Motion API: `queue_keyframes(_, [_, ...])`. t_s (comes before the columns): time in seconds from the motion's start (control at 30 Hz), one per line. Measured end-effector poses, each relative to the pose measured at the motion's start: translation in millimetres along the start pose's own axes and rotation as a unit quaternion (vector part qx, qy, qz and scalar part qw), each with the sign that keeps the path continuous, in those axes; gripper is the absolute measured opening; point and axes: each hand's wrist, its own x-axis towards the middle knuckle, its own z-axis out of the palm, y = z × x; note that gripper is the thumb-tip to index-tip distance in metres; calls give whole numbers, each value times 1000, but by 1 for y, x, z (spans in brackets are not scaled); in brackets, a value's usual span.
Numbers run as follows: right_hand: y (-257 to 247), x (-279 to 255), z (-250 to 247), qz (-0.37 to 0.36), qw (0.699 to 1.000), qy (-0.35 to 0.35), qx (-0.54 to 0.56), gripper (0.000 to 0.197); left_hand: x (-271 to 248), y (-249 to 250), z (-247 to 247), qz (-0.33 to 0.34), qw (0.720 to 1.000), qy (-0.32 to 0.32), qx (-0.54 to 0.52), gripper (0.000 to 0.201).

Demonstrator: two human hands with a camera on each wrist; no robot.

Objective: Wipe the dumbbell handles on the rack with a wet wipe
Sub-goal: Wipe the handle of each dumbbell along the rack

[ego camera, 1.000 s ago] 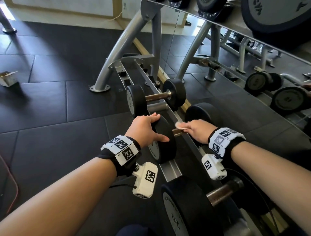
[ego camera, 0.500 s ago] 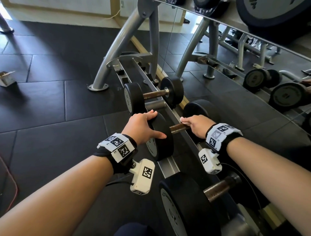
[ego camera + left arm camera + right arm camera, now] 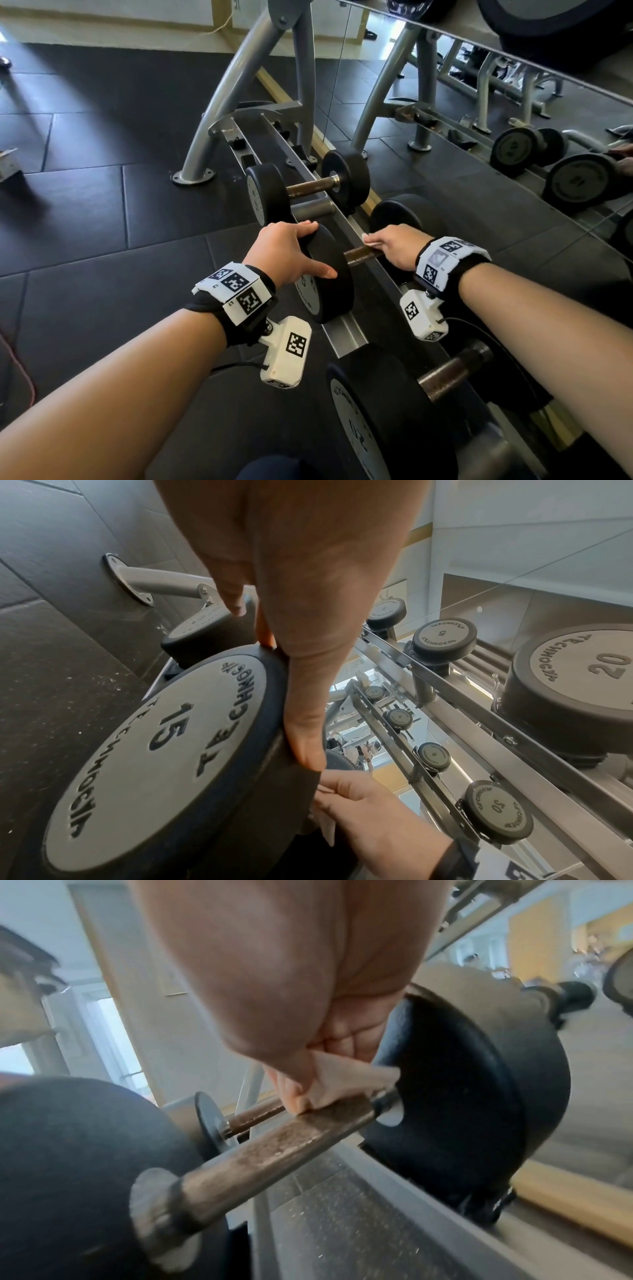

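Observation:
The middle dumbbell, marked 15 (image 3: 154, 750), lies across the rack with its rusty handle (image 3: 358, 255) (image 3: 274, 1150) showing. My left hand (image 3: 298, 240) (image 3: 301, 669) rests on top of its near head (image 3: 329, 284), fingers laid over the rim and thumb spread along it. My right hand (image 3: 387, 246) (image 3: 301, 1096) pinches a folded white wet wipe (image 3: 371, 244) (image 3: 342, 1083) and presses it onto the handle close to the far head (image 3: 462, 1096). Most of the wipe is hidden under the fingers.
A smaller dumbbell (image 3: 308, 188) sits farther along the rack rail (image 3: 346, 332); a 20 dumbbell (image 3: 394, 411) lies nearer me. A mirror (image 3: 513, 137) runs behind the rack. The grey rack leg (image 3: 219, 113) bolts to the black rubber floor at left.
My right hand has slid the wipe along the handle from the near head toward the far head, baring more of the handle. The left hand stays on the near head.

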Motion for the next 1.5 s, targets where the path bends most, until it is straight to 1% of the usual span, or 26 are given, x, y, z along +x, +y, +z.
queue_keyframes(0.1, [-17, -2, 15, -36, 998, -14, 59, 46, 3, 7, -5, -2, 999, -19, 30, 101])
queue_keyframes(0.2, [-30, -6, 26, -72, 996, -41, 42, 51, 4, 13, -11, -12, 997, -39, 72, 100])
queue_keyframes(0.23, [-28, -6, 23, -67, 996, -47, 46, 53, 6, 17, -15, -14, 995, -50, 89, 99])
queue_keyframes(0.3, [-19, -4, 16, -24, 996, -53, 67, 58, 10, 25, -22, -18, 989, -77, 124, 95])
queue_keyframes(0.4, [-10, 4, 5, 39, 998, -40, 41, 50, 19, 36, -34, -31, 978, -120, 165, 87])
queue_keyframes(0.47, [-17, 8, 7, 45, 998, -48, 25, 46, 27, 41, -39, -40, 972, -140, 187, 83])
queue_keyframes(0.53, [-27, 8, 13, 28, 997, -60, 33, 49, 34, 43, -41, -46, 967, -155, 197, 81])
queue_keyframes(0.6, [-35, 2, 13, 4, 992, -72, 107, 53, 40, 42, -41, -58, 966, -165, 188, 80])
queue_keyframes(0.67, [-44, -11, 8, -18, 977, -83, 197, 49, 40, 39, -38, -59, 965, -168, 190, 78])
queue_keyframes(0.73, [-47, -22, 1, 7, 949, -92, 303, 37, 41, 37, -35, -63, 967, -160, 188, 73])
queue_keyframes(0.77, [-46, -28, -2, 44, 923, -84, 373, 32, 42, 38, -34, -68, 967, -159, 186, 70])
queue_keyframes(0.8, [-45, -34, -4, 96, 884, -53, 454, 27, 43, 38, -33, -72, 966, -162, 187, 68])
queue_keyframes(0.83, [-44, -39, -3, 157, 833, 1, 530, 22, 45, 39, -33, -74, 964, -167, 191, 65])
queue_keyframes(0.87, [-41, -44, 1, 222, 782, 63, 580, 17, 47, 41, -34, -75, 962, -175, 196, 62])
queue_keyframes(0.9, [-39, -46, 7, 282, 740, 115, 600, 17, 50, 42, -34, -76, 960, -181, 201, 61])
queue_keyframes(0.93, [-38, -48, 14, 335, 711, 148, 600, 20, 52, 42, -34, -77, 959, -183, 204, 60])
queue_keyframes(0.97, [-39, -49, 21, 379, 686, 164, 598, 23, 53, 42, -34, -77, 958, -184, 207, 59])
queue_keyframes(1.0, [-41, -48, 26, 415, 661, 174, 601, 25, 54, 40, -33, -75, 957, -186, 210, 59])
queue_keyframes(1.07, [-45, -42, 32, 460, 604, 204, 618, 21, 55, 35, -32, -69, 956, -190, 213, 63])
queue_keyframes(1.1, [-46, -38, 34, 476, 586, 221, 617, 19, 55, 33, -32, -65, 956, -192, 214, 66])
queue_keyframes(1.13, [-47, -33, 36, 490, 579, 236, 607, 16, 55, 32, -32, -62, 957, -190, 212, 68])
queue_keyframes(1.23, [-46, -20, 39, 494, 584, 268, 586, 12, 57, 30, -32, -60, 959, -183, 208, 69])
queue_keyframes(1.3, [-46, -13, 43, 475, 595, 279, 586, 15, 57, 30, -32, -58, 960, -180, 207, 70])
queue_keyframes(1.4, [-46, -11, 55, 441, 614, 273, 596, 24, 56, 28, -32, -60, 961, -179, 204, 74])
queue_keyframes(1.43, [-49, -11, 57, 428, 608, 274, 610, 27, 55, 27, -32, -63, 961, -179, 203, 74])
queue_keyframes(1.5, [-58, -9, 58, 394, 577, 281, 658, 28, 55, 29, -33, -66, 961, -178, 202, 73])
